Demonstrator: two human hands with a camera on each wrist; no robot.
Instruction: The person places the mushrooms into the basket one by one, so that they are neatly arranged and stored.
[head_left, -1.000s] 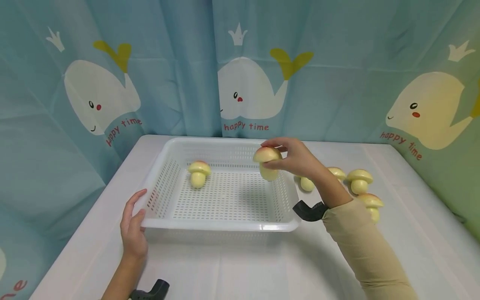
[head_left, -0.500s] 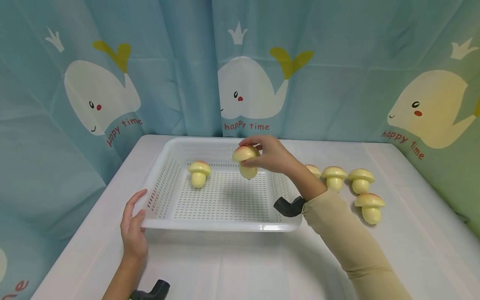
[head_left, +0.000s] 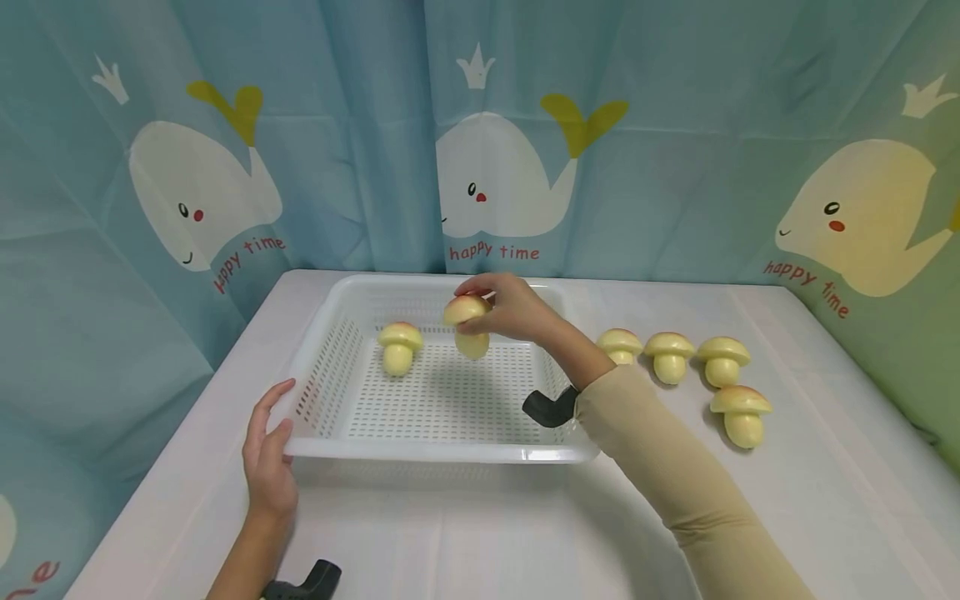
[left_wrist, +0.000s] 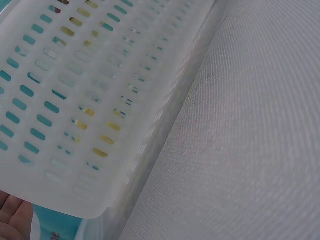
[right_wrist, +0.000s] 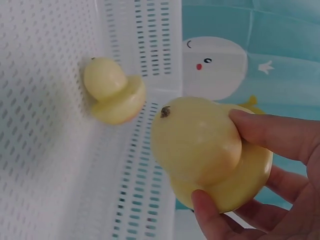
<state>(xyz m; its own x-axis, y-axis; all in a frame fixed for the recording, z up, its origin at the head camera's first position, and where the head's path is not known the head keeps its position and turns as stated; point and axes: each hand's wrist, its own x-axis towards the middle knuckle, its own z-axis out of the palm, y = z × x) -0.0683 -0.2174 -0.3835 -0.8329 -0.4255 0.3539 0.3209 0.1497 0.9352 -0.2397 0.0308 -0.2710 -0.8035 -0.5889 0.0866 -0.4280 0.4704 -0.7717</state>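
Observation:
In the head view my right hand (head_left: 513,310) grips a yellow toy mushroom (head_left: 472,345) by its cap, above the white basket (head_left: 442,452). Another mushroom (head_left: 397,358) lies inside, toward the basket's left. My left hand (head_left: 270,467) holds the basket's left rim near the front corner, thumb and fingers at the edge. The right wrist view shows the held mushroom (right_wrist: 195,140) between my fingers and thumb (right_wrist: 275,132), with the other mushroom (right_wrist: 106,80) behind it in the basket. Through the left wrist view, part of my left hand (left_wrist: 14,217) shows beside the basket wall (left_wrist: 65,185).
Right of the basket several mushrooms stand on the white table (head_left: 510,533): one (head_left: 618,343) partly behind my right arm, others (head_left: 669,358) (head_left: 722,362) beside it and one (head_left: 742,417) nearer the front. A blue curtain (head_left: 390,167) with whales hangs behind.
My right hand has moved left with its mushroom, from over the basket's right side to nearer its middle. The mushrooms behind that arm show more now. My left hand has stayed on the rim.

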